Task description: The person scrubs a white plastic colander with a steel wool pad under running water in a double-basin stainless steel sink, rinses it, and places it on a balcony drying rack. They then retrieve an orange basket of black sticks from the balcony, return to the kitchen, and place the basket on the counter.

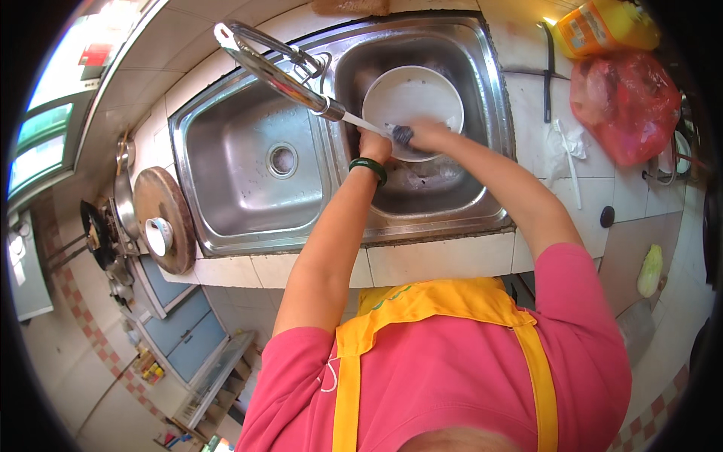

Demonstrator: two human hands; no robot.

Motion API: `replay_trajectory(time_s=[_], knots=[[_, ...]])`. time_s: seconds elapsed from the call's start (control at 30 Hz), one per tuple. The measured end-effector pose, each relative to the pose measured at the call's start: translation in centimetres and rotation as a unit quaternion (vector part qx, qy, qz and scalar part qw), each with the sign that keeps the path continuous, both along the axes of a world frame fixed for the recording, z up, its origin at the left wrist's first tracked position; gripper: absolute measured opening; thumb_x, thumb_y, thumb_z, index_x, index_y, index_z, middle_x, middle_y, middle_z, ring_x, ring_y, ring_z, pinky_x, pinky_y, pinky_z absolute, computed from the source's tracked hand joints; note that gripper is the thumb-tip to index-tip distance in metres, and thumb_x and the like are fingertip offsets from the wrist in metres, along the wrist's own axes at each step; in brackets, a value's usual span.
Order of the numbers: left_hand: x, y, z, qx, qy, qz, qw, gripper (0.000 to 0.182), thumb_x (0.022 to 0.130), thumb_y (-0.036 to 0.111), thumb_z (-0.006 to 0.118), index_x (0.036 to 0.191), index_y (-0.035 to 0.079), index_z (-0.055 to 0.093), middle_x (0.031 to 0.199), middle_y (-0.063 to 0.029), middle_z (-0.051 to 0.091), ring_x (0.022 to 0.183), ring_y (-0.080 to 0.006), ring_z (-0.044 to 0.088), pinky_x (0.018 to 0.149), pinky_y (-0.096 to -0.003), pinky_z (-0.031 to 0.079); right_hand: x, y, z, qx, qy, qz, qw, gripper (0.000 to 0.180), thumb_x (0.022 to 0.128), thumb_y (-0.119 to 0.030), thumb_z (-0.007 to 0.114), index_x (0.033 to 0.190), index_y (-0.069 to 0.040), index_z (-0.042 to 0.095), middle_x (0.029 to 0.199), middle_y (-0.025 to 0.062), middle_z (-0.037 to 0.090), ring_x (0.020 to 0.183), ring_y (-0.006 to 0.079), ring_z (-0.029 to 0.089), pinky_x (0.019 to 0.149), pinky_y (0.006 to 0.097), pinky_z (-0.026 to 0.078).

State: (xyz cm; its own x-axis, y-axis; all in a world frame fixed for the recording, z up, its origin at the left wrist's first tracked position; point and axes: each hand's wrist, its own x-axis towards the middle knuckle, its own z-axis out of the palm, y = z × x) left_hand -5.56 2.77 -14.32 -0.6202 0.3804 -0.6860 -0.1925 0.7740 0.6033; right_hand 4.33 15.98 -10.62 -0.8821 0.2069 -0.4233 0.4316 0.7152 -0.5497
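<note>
A large white bowl (412, 93) sits tilted in the right basin (440, 198) of a stainless steel double sink. Water runs from the gooseneck faucet (333, 108) towards the bowl's lower left side. My left hand (375, 146), with a dark green bangle at the wrist, is at the bowl's left rim; its fingers are partly hidden under the stream. Blurred by motion, my right hand (427, 135) is closed on a dark scrubbing pad (402, 134) against the bowl's near side. Something clear and wet lies in the basin below the bowl.
Left basin (254, 164) has a round drain. A round wooden chopping board (164, 214) with a small cup (159, 236) stands left. Right of the sink are a dark-handled knife (547, 85), a white brush (569, 164), a red plastic bag (624, 107) and a yellow bottle (604, 28).
</note>
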Motion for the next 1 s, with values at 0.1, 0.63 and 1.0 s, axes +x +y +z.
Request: replay_trajectory(time_s=[0.1,0.63,1.0], knots=[[1.2,-0.1,0.7,0.062,0.050,-0.004,0.997,0.050,0.085,0.010,0.056,0.131,0.002,0.036,0.123,-0.0241,0.056,0.101,-0.0436,0.061,0.065,-0.0449,0.060,-1.9,1.9,-1.5,-0.092,0.138,-0.180,0.970,0.053,0.075,-0.020,0.069,0.125,-0.010,0.055,0.106,0.0192,0.063,0.099,0.0358,0.061,0.089,0.0436,0.047],[2.8,1.1,7.3,0.084,-0.025,0.149,0.985,0.040,0.078,0.003,0.055,0.114,0.001,0.037,0.105,-0.0160,0.055,0.080,-0.0274,0.063,0.044,-0.0335,0.055,-5.9,4.6,4.2,0.181,0.220,-0.149,0.947,0.046,0.075,-0.017,0.069,0.120,-0.022,0.058,0.110,0.0091,0.051,0.107,0.0282,0.051,0.086,0.0398,0.049],[3.1,-0.1,11.7,0.149,-0.078,0.147,0.975,0.039,0.077,0.006,0.046,0.115,0.004,0.040,0.096,-0.0113,0.051,0.079,-0.0251,0.059,0.059,-0.0419,0.057,-6.3,2.1,8.1,-0.003,0.197,-0.049,0.979,0.035,0.074,-0.026,0.067,0.109,-0.025,0.067,0.111,0.0121,0.053,0.107,0.0310,0.055,0.086,0.0429,0.050]])
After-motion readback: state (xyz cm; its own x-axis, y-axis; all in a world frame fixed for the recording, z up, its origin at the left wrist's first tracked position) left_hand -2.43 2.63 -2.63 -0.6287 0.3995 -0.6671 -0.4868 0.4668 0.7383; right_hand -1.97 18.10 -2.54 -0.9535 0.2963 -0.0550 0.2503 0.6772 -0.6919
